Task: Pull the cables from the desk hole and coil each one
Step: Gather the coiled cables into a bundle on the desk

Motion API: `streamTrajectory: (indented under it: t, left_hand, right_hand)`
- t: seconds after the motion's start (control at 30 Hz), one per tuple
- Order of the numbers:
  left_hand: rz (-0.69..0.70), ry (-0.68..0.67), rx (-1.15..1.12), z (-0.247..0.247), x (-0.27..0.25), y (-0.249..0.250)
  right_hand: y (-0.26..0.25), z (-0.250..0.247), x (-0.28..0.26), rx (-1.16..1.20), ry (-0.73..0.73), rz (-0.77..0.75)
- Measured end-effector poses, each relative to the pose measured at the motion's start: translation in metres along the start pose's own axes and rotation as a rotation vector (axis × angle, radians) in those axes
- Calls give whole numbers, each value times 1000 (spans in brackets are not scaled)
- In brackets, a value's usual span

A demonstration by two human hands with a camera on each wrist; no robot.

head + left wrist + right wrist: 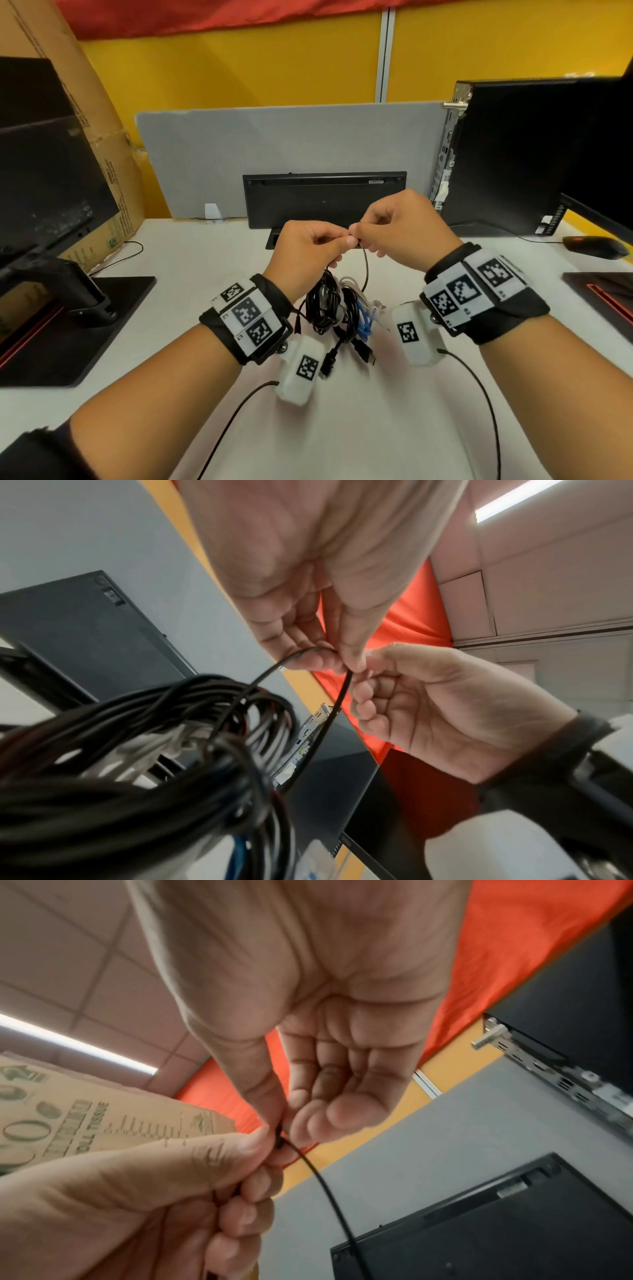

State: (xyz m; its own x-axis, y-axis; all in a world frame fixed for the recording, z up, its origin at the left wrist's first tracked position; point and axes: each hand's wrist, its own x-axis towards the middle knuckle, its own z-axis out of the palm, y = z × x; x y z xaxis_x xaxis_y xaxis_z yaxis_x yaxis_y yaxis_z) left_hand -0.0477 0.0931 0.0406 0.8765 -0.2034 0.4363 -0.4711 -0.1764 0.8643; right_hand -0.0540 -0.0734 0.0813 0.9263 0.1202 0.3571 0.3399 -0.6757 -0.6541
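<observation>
A thin black cable (365,265) hangs in a loop from both hands, which meet above the white desk (191,260). My left hand (310,248) pinches it between thumb and curled fingers; my right hand (387,222) pinches the same cable just beside it. The wrist views show the black cable (337,699) and black cable (322,1180) running down from the pinch. Under the hands lies a bundle of cables (337,308): coiled black ones, a white one, a blue one (363,320), with plugs pointing toward me. The desk hole (274,240) is a dark slot behind my left hand.
A black keyboard (323,197) stands on edge against the grey divider (291,144). A monitor stand (78,301) and cardboard box (85,120) are at left. A computer case (534,154), mouse (594,246) and second monitor are at right.
</observation>
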Motion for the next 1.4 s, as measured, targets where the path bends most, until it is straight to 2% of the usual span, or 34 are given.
streamTrajectory:
  t: [0.1,0.27,0.77,0.93,1.17,1.4]
  left_hand:
    - [-4,6,3,1,3,-2]
    - [1,3,-34,2,8,-6]
    - [19,13,128,-6,36,-16]
    - [-73,-32,170,-6,34,-35]
    - [-158,-48,176,-3,32,-50]
    - [-223,-85,121,7,34,-56]
  right_hand:
    - [-5,-3,7,-105,-107,63]
    - [-12,-6,17,22,-198,201]
    - [-24,-18,38,129,-152,347]
    - [-27,-36,48,259,-34,383]
    - [-37,-51,63,136,75,329]
    - [-44,-51,70,94,-6,319]
